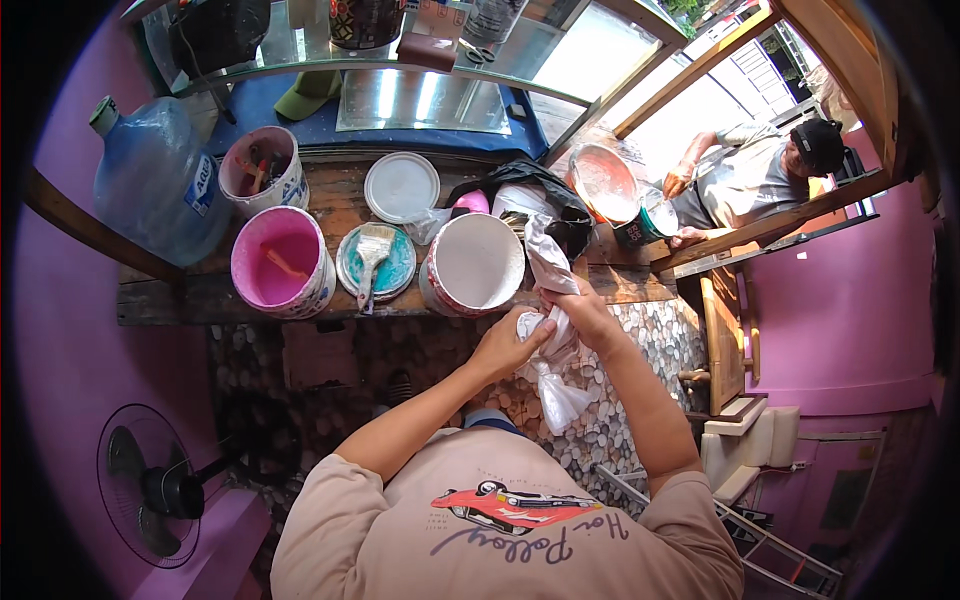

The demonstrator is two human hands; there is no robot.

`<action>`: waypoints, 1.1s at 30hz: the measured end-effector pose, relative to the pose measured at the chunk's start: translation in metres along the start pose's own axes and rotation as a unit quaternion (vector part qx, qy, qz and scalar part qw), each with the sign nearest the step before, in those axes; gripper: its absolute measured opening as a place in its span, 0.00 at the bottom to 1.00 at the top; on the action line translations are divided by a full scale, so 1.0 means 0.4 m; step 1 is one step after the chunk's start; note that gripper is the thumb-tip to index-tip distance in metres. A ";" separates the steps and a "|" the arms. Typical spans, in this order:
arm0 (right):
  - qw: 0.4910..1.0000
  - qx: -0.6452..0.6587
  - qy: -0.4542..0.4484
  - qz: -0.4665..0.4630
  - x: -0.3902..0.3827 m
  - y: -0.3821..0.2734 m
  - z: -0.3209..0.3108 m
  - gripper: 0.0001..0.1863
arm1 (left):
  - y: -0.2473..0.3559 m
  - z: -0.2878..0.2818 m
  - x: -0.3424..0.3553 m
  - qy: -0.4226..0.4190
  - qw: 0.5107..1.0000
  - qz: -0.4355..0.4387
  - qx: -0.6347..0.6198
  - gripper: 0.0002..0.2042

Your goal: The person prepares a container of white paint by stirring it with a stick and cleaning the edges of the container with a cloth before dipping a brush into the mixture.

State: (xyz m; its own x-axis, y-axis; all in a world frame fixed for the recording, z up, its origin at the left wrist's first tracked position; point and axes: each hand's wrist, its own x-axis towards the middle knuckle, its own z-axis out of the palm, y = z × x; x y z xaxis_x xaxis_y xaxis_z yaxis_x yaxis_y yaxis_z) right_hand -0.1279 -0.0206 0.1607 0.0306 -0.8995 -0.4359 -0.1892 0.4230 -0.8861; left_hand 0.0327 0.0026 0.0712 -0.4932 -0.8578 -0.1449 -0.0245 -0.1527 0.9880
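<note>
My left hand (507, 346) is closed around a small white round thing (529, 323), partly covered by the fingers; its kind I cannot make out. Beside it my right hand (586, 316) grips a twisted white plastic bag (563, 398), whose bunched lower end hangs in front of the table edge. The bag's upper part reaches over the tabletop. Just left of it stands a white bucket (474, 262) with a pale inside. A wide paintbrush (371, 262) with whitish bristles lies across a turquoise-stained lid (402, 262).
Along the wooden table (200, 304) stand a pink-coated bucket (284, 260), a bucket with tools (262, 168), a white lid (402, 187) and a large water bottle (160, 180). Right, a person (750, 170) is by an orange-rimmed bucket (602, 183). A fan (150, 487) stands lower left.
</note>
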 end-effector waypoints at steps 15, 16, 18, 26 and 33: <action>0.997 -0.031 -0.013 0.068 0.009 -0.034 0.005 0.13 | 0.011 -0.003 0.055 0.018 0.992 0.109 0.061 0.29; 0.997 -0.033 -0.013 0.069 0.015 -0.031 0.003 0.13 | 0.013 -0.001 0.056 0.010 0.995 0.081 0.065 0.29; 0.995 -0.051 0.032 0.081 0.033 -0.013 -0.004 0.13 | 0.011 0.015 0.059 0.017 0.994 0.086 0.066 0.29; 0.988 -0.137 -0.005 0.069 0.047 -0.020 -0.023 0.14 | 0.007 0.019 0.052 0.004 0.997 0.045 0.070 0.30; 0.982 -0.161 -0.059 0.074 0.063 -0.031 0.022 0.12 | -0.010 0.046 0.028 0.044 0.996 0.002 0.078 0.28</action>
State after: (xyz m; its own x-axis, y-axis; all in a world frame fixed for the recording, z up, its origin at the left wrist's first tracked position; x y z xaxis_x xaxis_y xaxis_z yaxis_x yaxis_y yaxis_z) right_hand -0.1162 -0.0475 0.1595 0.0899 -0.8030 -0.5892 -0.5005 0.4750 -0.7238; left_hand 0.0115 0.0026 0.0665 -0.4162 -0.8988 -0.1376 -0.1607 -0.0762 0.9841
